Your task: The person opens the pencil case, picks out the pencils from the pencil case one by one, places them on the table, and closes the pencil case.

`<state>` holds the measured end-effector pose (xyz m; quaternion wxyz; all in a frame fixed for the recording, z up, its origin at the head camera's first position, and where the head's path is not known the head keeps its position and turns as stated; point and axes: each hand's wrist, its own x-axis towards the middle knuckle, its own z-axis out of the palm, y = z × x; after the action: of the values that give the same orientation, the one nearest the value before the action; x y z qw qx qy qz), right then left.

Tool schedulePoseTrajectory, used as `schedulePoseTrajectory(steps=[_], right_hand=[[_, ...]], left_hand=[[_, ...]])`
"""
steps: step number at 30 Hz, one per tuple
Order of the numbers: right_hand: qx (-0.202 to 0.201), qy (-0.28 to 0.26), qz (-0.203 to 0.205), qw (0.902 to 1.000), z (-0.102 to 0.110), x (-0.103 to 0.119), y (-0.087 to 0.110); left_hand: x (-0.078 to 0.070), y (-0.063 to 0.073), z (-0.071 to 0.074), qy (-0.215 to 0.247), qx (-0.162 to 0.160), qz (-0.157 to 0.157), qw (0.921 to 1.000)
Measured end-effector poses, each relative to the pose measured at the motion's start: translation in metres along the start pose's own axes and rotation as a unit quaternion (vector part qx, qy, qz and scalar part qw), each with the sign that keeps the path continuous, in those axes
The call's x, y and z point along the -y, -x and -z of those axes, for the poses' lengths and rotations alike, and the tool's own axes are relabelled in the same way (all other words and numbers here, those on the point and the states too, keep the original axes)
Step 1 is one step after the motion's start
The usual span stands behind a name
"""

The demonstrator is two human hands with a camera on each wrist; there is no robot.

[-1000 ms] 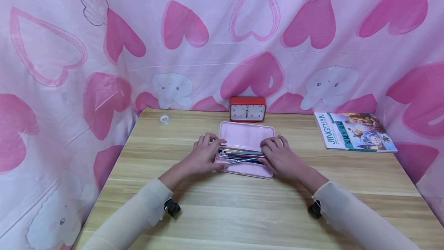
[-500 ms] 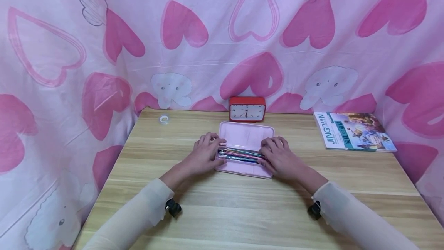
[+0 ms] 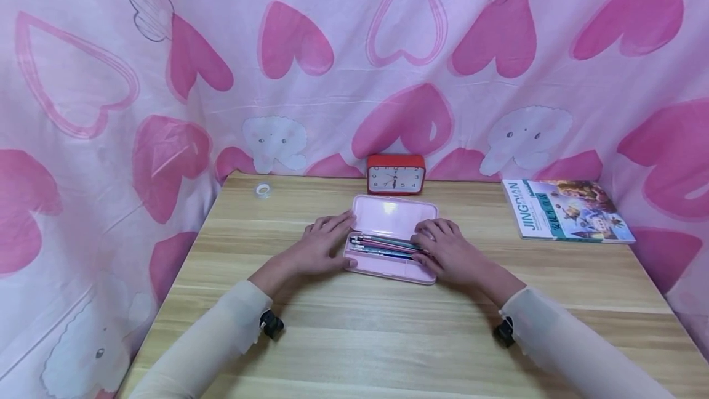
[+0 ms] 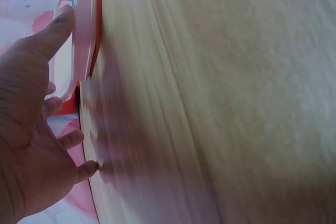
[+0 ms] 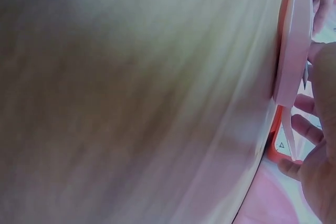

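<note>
A pink pencil case lies on the table, its lid laid back. Several pencils rest side by side in its rear compartment. My left hand is at the case's left end, fingers extended and spread, the thumb by the front left corner. In the left wrist view nothing lies between the fingers of that left hand. Over the right end, my right hand holds the pencils' ends between thumb and bent fingers, partly hiding them. A pointed pencil tip shows beside the right thumb in the right wrist view.
Behind the case stands a red alarm clock. A roll of tape lies at the back left of the wooden table, and a magazine at the back right. A pink heart-patterned curtain hangs around the table.
A pencil that lay slantwise across the case's front now lies among the others. My left hand has shifted slightly left, away from the pencils, its fingers straighter. The right hand stays about in place.
</note>
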<state>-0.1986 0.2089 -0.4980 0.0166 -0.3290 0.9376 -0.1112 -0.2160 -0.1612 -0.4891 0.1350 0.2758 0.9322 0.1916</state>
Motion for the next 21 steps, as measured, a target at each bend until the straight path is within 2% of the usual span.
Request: schedulePoseTrajectory(steps=[5, 15, 21], right_hand=[[0.005, -0.021, 0.006, 0.9997, -0.001, -0.005, 0.0], [0.008, -0.065, 0.006, 0.9978, -0.002, -0.009, 0.002], [-0.001, -0.063, 0.013, 0.998, -0.003, -0.006, 0.004]], left_hand=[[0.003, 0.002, 0.001, -0.004, 0.022, -0.002, 0.9997], [0.003, 0.006, -0.003, -0.011, 0.02, 0.004, 0.9997], [0.0, 0.011, -0.002, -0.022, 0.024, 0.015, 0.9994]])
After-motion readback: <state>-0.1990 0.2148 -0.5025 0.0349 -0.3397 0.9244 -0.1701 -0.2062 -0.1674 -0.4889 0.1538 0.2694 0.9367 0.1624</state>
